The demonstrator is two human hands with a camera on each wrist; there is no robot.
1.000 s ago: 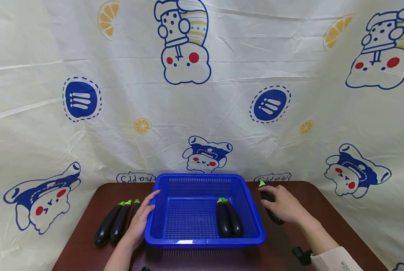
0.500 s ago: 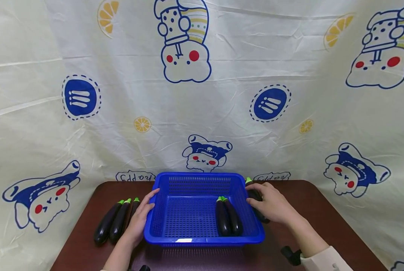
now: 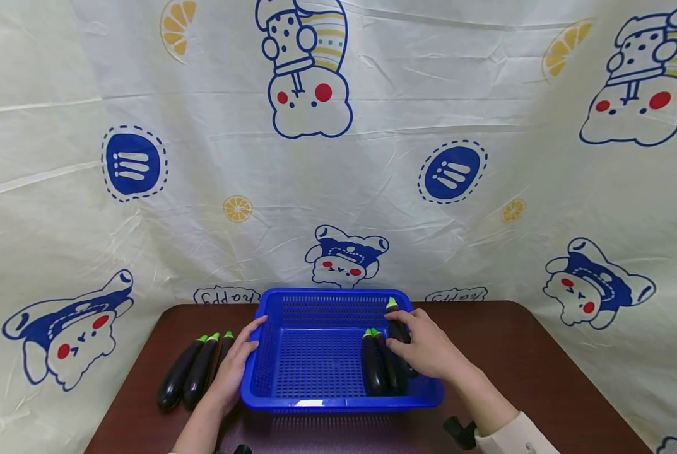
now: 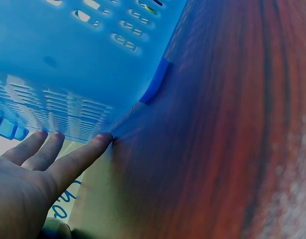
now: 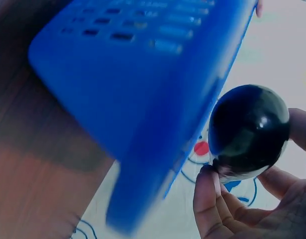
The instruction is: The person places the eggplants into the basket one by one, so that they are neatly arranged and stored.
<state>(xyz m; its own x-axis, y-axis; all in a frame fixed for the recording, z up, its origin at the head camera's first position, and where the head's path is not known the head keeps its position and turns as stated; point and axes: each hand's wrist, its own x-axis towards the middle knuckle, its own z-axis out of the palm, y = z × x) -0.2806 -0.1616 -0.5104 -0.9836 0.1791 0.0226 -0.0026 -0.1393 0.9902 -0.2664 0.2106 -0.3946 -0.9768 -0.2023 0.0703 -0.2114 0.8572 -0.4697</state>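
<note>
A blue plastic basket (image 3: 315, 403) stands on the table, with two eggplants (image 3: 375, 369) lying side by side in its right part. My right hand (image 3: 429, 350) holds another eggplant (image 3: 397, 328) over the basket's right side, green stem pointing away. In the right wrist view the rounded end of that eggplant (image 5: 250, 132) sits between the thumb and fingers. On the other side my left hand (image 3: 233, 366) touches the basket's left wall with its fingers extended, as the left wrist view shows too, where the fingertips (image 4: 102, 139) meet the perforated wall.
Several eggplants (image 3: 182, 375) lie left of the basket, partly behind the left hand. The dark wooden table (image 3: 520, 353) has rounded far corners. A printed cloth (image 3: 338, 164) hangs just behind it. A black wrist device (image 3: 459, 433) is under the right forearm.
My right hand has carried its eggplant leftward from the table at the basket's right, across the rim, to above the basket. The left hand stays on the left wall.
</note>
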